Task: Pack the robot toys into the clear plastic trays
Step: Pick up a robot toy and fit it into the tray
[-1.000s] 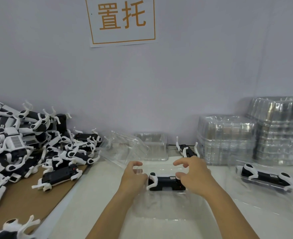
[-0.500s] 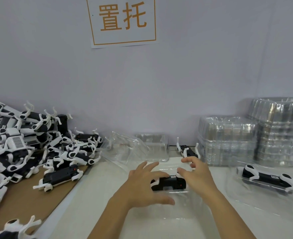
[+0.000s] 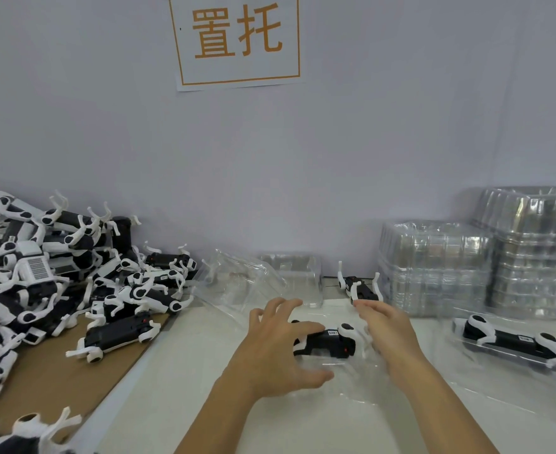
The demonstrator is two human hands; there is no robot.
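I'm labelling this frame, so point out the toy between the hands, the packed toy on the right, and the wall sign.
toy between the hands (image 3: pixel 327 343), head view, black body.
packed toy (image 3: pixel 512 340), head view, black body.
wall sign (image 3: pixel 237 37), head view, orange characters.

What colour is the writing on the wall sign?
Orange, with an orange border, on the white sign; the head view shows it.

left hand (image 3: pixel 270 358): let go, now spread flat over robot toy (image 3: pixel 327 343) | right hand (image 3: pixel 389 335): lifted off
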